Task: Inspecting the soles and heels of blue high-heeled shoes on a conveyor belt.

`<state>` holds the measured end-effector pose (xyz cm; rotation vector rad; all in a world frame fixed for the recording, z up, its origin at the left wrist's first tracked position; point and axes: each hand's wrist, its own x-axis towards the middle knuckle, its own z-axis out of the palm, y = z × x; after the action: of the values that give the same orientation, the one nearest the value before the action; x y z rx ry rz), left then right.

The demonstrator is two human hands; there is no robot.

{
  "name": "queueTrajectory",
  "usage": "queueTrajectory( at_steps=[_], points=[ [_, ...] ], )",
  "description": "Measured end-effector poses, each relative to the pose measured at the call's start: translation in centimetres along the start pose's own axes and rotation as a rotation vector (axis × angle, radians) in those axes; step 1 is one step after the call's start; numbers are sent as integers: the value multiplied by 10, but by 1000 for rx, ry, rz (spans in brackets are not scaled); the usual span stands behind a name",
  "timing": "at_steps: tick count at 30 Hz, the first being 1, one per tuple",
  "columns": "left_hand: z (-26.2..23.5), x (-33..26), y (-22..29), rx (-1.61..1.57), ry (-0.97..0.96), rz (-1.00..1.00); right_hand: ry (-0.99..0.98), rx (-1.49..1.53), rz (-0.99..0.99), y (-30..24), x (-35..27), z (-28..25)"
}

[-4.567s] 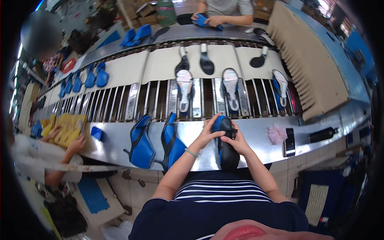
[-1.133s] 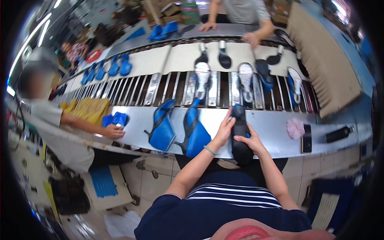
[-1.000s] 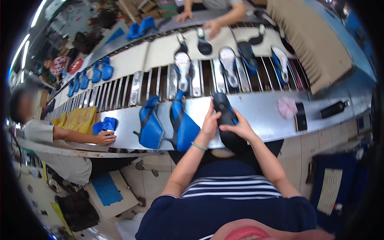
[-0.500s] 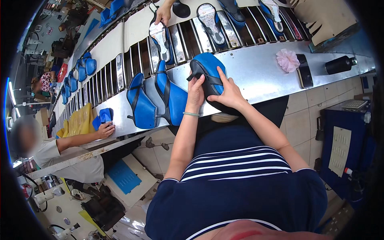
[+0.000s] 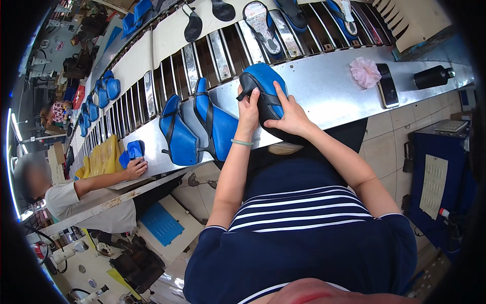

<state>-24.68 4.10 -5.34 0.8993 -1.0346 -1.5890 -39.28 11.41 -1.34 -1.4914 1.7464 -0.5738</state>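
Note:
Both my hands hold one black strappy high-heeled sandal fitted on a blue shoe last [image 5: 266, 75], tilted just above the metal ledge. My left hand [image 5: 248, 115] is closed at the heel end, its thumb beside the thin black heel. My right hand [image 5: 292, 117] grips the other side, fingers along the blue last and thumb on the black sole. To the left, two more blue lasts with black strap sandals, one [image 5: 178, 133] and another [image 5: 216, 121], lie on the ledge. My hands hide part of the held sandal.
Beyond the ledge runs a roller conveyor [image 5: 218, 54] carrying sandals on lasts [image 5: 263, 33] and dark sole-shaped pieces [image 5: 193, 26]. Right on the ledge are a pink scrunchie [image 5: 365, 72], a phone [image 5: 387, 86] and a black bottle [image 5: 434, 77]. At left, a co-worker's hand [image 5: 135, 168] touches a blue last.
Another person's hand at the far conveyor has gone, and the sandal it held over the rollers is no longer there. My grip on the sandal looks nearly the same.

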Motion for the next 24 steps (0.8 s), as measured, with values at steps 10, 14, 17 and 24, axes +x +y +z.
queueTrajectory(
  at_steps=[10, 14, 17, 24],
  points=[
    [4, 6, -8, 224, 1, 101, 2, 79, -15, 9, 1, -7],
    [25, 1, 19, 104, -71, -6, 97, 207, -63, 25, 3, 2],
    [33, 0, 22, 79, -42, -26, 93, 315, -98, 26, 1, -3],
    [44, 0, 20, 72, -48, -14, 130, 467, -10, 30, 17, -14]
  ],
)
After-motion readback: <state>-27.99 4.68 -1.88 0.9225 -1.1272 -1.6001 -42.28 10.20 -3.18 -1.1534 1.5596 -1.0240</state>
